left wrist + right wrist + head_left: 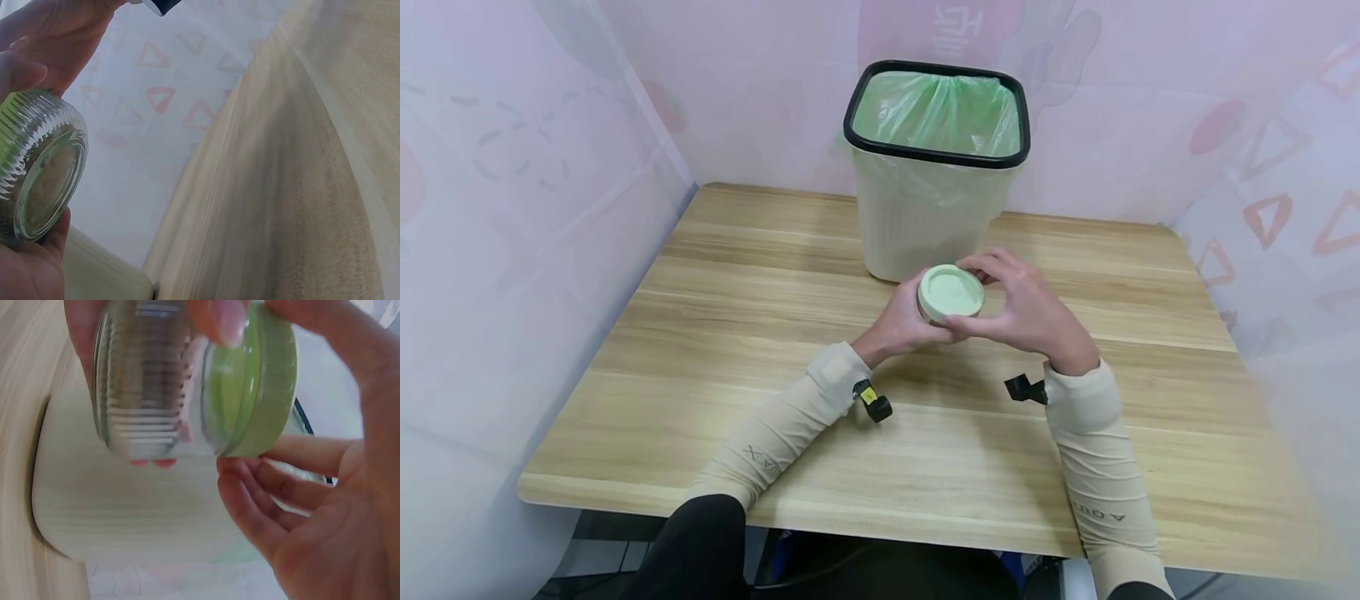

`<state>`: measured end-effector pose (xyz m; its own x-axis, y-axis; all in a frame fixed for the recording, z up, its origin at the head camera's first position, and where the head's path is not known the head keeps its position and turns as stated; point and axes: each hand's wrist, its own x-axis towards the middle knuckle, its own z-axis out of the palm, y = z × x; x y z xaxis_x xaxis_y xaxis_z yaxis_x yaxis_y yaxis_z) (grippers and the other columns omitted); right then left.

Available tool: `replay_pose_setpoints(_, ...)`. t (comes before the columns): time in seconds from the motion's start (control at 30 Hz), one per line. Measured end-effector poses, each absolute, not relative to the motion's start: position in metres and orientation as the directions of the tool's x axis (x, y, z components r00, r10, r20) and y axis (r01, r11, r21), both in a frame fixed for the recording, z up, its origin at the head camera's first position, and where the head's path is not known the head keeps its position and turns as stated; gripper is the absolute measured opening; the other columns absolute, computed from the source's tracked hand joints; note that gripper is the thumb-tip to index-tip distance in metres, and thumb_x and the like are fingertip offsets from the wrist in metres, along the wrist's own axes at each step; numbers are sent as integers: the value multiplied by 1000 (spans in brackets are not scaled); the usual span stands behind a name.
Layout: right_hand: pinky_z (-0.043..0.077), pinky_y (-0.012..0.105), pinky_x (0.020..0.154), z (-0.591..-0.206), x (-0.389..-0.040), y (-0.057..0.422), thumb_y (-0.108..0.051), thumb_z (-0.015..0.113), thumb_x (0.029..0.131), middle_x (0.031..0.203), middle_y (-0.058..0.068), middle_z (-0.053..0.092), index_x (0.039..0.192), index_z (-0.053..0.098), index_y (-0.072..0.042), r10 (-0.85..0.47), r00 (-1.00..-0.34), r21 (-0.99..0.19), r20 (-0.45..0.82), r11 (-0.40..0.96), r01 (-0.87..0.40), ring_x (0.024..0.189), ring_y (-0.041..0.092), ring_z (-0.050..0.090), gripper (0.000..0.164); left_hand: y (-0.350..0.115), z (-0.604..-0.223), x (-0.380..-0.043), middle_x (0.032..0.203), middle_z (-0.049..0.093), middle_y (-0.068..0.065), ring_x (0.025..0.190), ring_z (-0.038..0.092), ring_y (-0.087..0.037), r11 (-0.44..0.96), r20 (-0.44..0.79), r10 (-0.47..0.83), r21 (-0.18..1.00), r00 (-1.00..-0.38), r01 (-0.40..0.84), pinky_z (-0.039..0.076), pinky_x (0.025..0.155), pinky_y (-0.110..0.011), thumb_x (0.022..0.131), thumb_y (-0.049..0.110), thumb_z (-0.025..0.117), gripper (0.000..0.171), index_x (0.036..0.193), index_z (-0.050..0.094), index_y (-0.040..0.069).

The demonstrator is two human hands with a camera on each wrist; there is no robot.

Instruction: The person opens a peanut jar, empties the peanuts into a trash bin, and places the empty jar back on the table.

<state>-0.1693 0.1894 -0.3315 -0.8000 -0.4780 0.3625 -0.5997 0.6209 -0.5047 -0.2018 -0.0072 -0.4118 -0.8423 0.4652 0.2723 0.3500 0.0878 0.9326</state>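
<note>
A ribbed glass jar [147, 381] with a pale green lid [951, 292] is held up above the table, in front of the bin. My left hand [902, 321] grips the jar's glass body from the left. On the other side, my right hand [1030, 304] has its thumb and fingers at the lid's edge, pinching it. Seen from the left wrist, the jar [40, 156] is tilted and shows its round glass base. Whether the jar holds anything is hard to tell through the glass.
Behind the hands stands a cream bin [917, 225] with a black rim and a green liner bag [940, 112]. The wooden table [700, 367] has its front edge close to the person. Pink printed sheets [760, 108] enclose the back and sides.
</note>
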Motion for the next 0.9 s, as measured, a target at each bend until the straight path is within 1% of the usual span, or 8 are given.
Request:
replay_pose_setpoints(0.1, 49, 31, 89, -333, -171, 192, -43, 85, 67, 113, -3, 60, 125, 62, -13, -498, -783, -497, 372, 605, -621, 99, 11, 58, 69, -7, -413, -202, 125, 60, -8, 115, 57, -18, 86, 272, 475, 932, -837, 352, 47, 103, -32, 65, 22, 87, 81, 135, 47, 10)
replay_pose_setpoints(0.2, 49, 30, 89, -334, -173, 194, -40, 84, 67, 115, -3, 60, 126, 61, -13, -521, -760, -482, 389, 587, -650, 100, 10, 58, 69, -7, -413, -201, 125, 60, -8, 115, 58, -17, 82, 272, 484, 932, -831, 353, 46, 104, -33, 66, 23, 87, 81, 135, 47, 10)
replay_pose_setpoints(0.3, 50, 34, 90, -334, -174, 195, -38, 83, 66, 117, -2, 60, 127, 61, -13, -543, -739, -472, 399, 569, -673, 102, 10, 58, 70, -6, -414, -201, 126, 60, -7, 117, 57, -17, 83, 268, 490, 933, -830, 351, 46, 105, -33, 66, 23, 88, 82, 135, 47, 10)
replay_pose_setpoints(0.4, 51, 39, 92, -335, -175, 196, -38, 83, 66, 118, -2, 60, 129, 60, -13, -555, -733, -475, 394, 559, -679, 104, 11, 58, 72, -6, -414, -201, 127, 60, -7, 117, 57, -17, 82, 272, 494, 931, -826, 355, 45, 105, -34, 66, 22, 88, 82, 135, 46, 10)
replay_pose_setpoints(0.5, 50, 43, 93, -334, -174, 196, -39, 84, 67, 121, 0, 59, 131, 57, -12, -553, -742, -478, 379, 569, -669, 107, 14, 58, 75, -6, -415, -201, 127, 59, -6, 117, 57, -17, 72, 281, 494, 930, -823, 361, 46, 105, -33, 66, 22, 88, 82, 135, 46, 12)
replay_pose_setpoints(0.67, 48, 44, 96, -329, -168, 194, -46, 83, 68, 126, 4, 58, 132, 55, -11, -497, -784, -466, 373, 630, -621, 111, 20, 57, 78, -6, -414, -200, 126, 59, -3, 116, 57, -16, 29, 316, 479, 927, -819, 374, 47, 103, -34, 67, 23, 88, 80, 135, 47, 14)
replay_pose_setpoints(0.8, 49, 43, 95, -323, -160, 186, -54, 80, 69, 124, 8, 60, 129, 56, -8, -404, -825, -454, 394, 695, -557, 109, 23, 58, 79, -6, -414, -201, 124, 60, -2, 113, 58, -14, 34, 333, 445, 921, -831, 387, 49, 101, -34, 67, 24, 87, 78, 134, 47, 15)
replay_pose_setpoints(0.9, 49, 42, 92, -322, -154, 178, -58, 79, 68, 118, 11, 61, 124, 59, -6, -340, -841, -442, 422, 733, -518, 106, 25, 58, 79, -6, -414, -202, 123, 61, -3, 112, 59, -14, 41, 335, 427, 921, -840, 388, 49, 100, -34, 68, 23, 86, 77, 134, 48, 14)
